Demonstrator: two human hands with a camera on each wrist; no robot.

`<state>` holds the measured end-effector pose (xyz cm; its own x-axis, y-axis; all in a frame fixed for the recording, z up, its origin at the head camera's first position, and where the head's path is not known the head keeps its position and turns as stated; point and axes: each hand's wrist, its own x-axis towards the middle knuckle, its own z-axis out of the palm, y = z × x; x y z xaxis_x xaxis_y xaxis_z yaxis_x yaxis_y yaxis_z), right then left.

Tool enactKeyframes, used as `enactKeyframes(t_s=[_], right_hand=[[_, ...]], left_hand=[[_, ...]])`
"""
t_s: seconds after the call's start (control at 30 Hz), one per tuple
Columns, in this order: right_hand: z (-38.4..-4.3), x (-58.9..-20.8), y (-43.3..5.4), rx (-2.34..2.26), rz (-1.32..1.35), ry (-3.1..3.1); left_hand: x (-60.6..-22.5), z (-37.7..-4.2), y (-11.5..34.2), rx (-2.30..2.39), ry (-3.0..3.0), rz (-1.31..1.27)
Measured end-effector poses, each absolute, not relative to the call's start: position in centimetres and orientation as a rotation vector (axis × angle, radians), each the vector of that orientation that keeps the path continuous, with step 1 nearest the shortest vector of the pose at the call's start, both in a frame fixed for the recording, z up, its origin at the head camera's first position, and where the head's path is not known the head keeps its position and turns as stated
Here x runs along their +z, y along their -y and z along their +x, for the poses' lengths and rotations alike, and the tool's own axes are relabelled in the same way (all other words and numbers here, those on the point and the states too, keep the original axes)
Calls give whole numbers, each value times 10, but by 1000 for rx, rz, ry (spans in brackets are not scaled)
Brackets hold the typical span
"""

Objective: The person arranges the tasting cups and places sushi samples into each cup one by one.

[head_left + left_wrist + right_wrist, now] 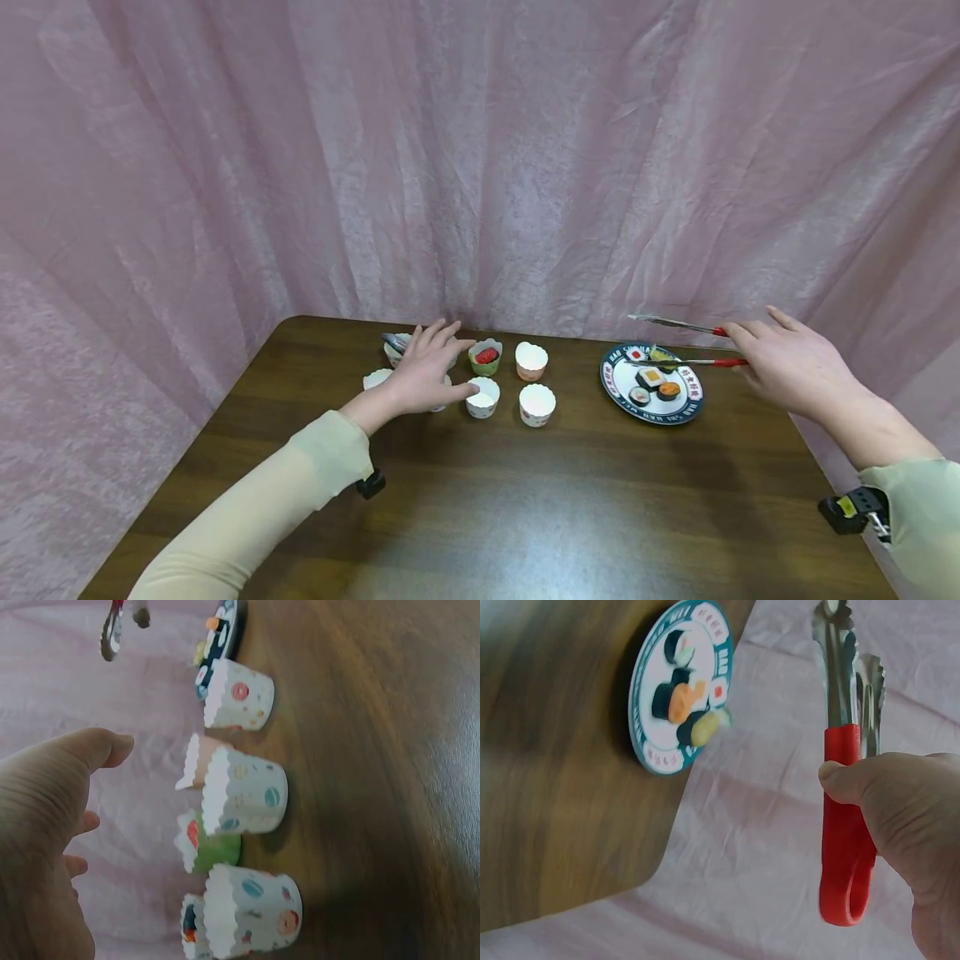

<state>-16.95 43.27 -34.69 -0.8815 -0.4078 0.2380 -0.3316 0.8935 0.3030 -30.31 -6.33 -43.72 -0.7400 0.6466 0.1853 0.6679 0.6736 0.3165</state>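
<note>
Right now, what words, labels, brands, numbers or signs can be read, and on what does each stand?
"HAO": on the rim of the plate.
The plate's other Latin letters and its Chinese characters: too small or blurred to read surely.
Cups and tongs: no readable text.

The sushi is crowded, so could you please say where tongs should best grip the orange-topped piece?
Probably grip the orange-topped piece by its dark sides, tongs coming from above right: its orange top faces up, and other pieces sit to its left.

Glare pools on the table (517, 533) (soft shadows flank it); the 2 wrist views blur slightly.
</note>
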Motion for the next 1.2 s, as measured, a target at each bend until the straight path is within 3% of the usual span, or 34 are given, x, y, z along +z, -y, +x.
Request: enactKeyframes(t_s=[0.47, 1.2], right_hand=[[-155, -353, -474, -446, 619, 2744], [-173, -363, -474, -713, 530, 2883]], left_hand=[[-426, -290, 26, -507, 2780, -1245], [-444, -332, -29, -445, 2920, -1041]])
